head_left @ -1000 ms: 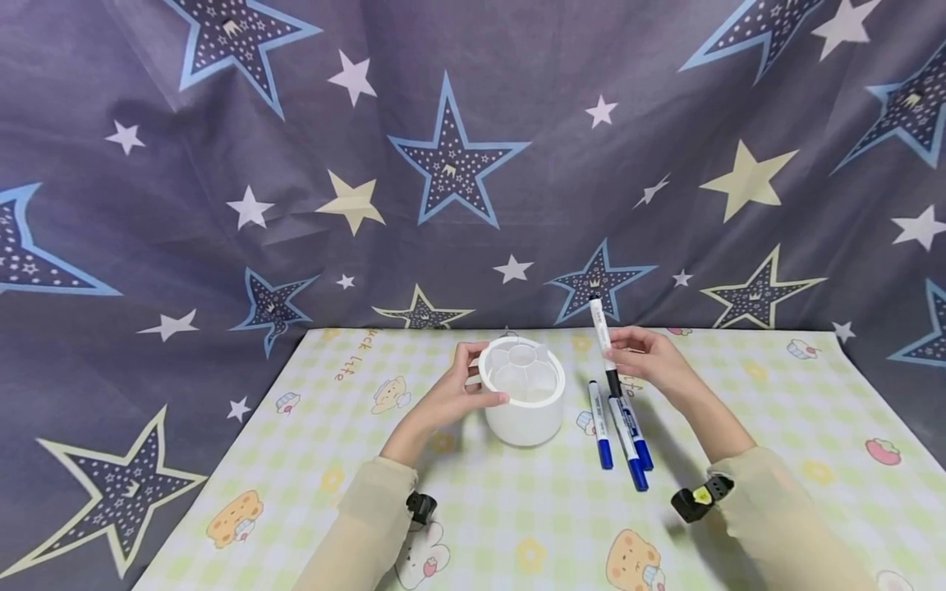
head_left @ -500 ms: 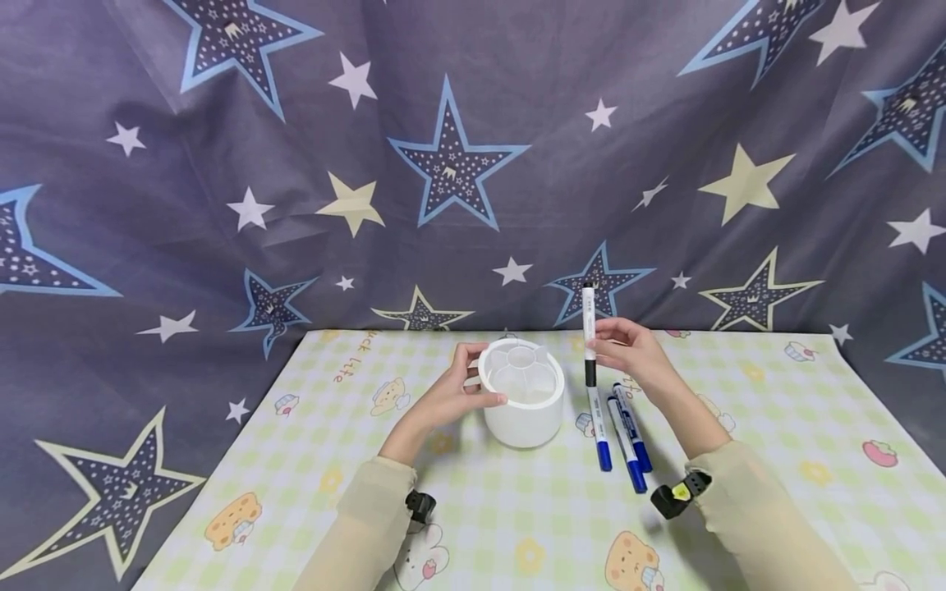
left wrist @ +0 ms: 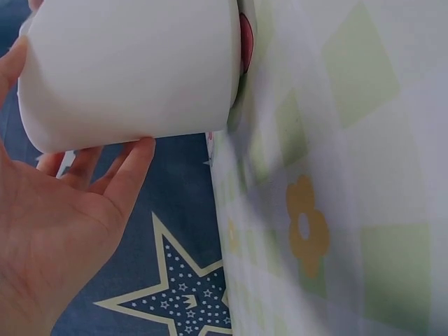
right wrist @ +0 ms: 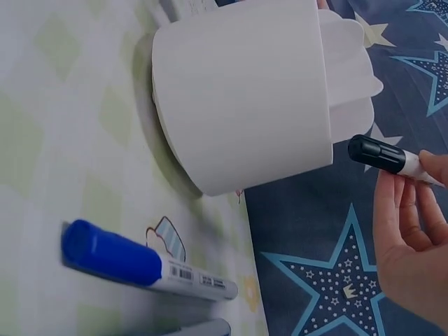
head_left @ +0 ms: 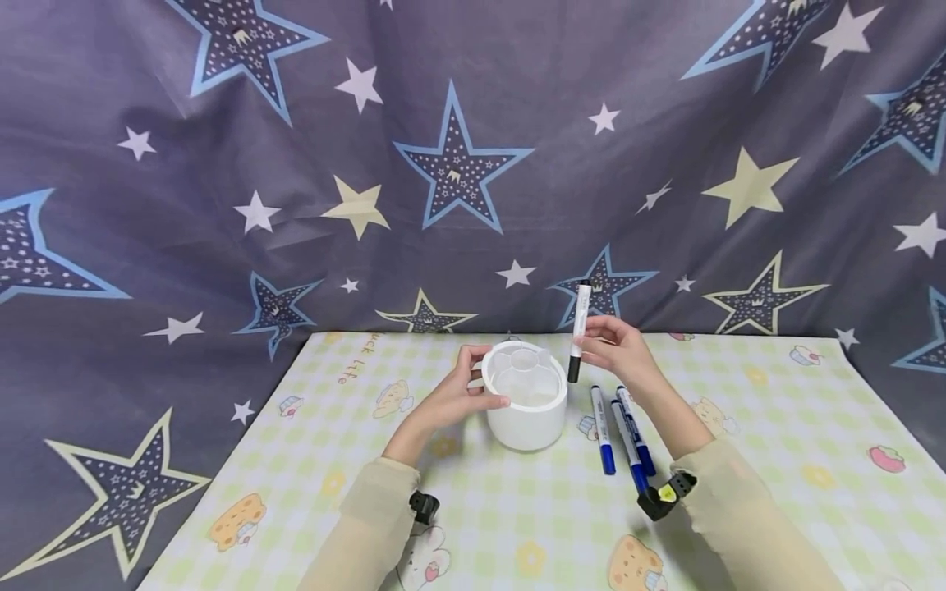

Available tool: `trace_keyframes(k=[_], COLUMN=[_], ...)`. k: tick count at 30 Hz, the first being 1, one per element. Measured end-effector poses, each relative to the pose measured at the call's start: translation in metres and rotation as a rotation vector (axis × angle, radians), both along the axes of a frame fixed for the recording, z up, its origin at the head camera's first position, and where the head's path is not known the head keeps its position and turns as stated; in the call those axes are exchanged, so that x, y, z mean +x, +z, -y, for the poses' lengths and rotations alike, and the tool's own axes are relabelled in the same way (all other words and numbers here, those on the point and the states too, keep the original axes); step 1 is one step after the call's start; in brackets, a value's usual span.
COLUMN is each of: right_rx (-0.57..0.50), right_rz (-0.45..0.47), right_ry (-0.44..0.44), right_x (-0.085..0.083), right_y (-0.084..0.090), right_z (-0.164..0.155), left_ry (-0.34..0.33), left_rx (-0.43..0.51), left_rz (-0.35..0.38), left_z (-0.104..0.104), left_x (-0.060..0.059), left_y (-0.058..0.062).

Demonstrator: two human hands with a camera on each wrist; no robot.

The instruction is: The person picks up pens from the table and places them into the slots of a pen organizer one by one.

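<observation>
A white round holder (head_left: 525, 400) with several inner compartments stands on the checked mat (head_left: 769, 427). My left hand (head_left: 460, 389) grips its left rim and wall; the left wrist view shows the fingers (left wrist: 119, 171) curled round the holder (left wrist: 133, 70). My right hand (head_left: 615, 346) pinches a white marker with a black cap (head_left: 579, 330), held nearly upright, cap down, just above the holder's right rim. In the right wrist view the black cap (right wrist: 378, 154) hangs beside the holder (right wrist: 241, 98). Three blue-capped markers (head_left: 619, 429) lie on the mat right of the holder.
A dark star-printed cloth (head_left: 458, 164) hangs behind and round the mat. The mat carries cartoon prints. A black band with a yellow tag (head_left: 663, 495) sits on my right wrist, another black band (head_left: 424, 505) on my left.
My right hand has carried the black-capped marker left and up, from over the blue markers to just above the holder's right rim. The left hand and holder have stayed put.
</observation>
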State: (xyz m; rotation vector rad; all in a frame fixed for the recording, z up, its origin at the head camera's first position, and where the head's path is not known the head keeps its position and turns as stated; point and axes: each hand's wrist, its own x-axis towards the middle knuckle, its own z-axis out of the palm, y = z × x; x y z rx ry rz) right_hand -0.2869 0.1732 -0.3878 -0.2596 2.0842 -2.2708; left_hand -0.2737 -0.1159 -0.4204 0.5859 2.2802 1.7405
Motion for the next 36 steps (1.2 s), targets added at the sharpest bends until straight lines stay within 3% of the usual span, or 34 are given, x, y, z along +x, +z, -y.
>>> trace_keyframes(k=[14,36], right_rx=[-0.048,-0.088], right_rz=[0.022,0.037], right_ry=[-0.047,-0.027], right_x=[-0.001,-0.001], right_y=[-0.006,-0.016], right_z=[0.014,0.023], left_ry=[-0.001,0.002], left_rx=[0.001,-0.002], left_rz=[0.013,0.008], left_z=[0.0,0.0], left_x=[0.003,0.0], left_y=[0.002,0.0])
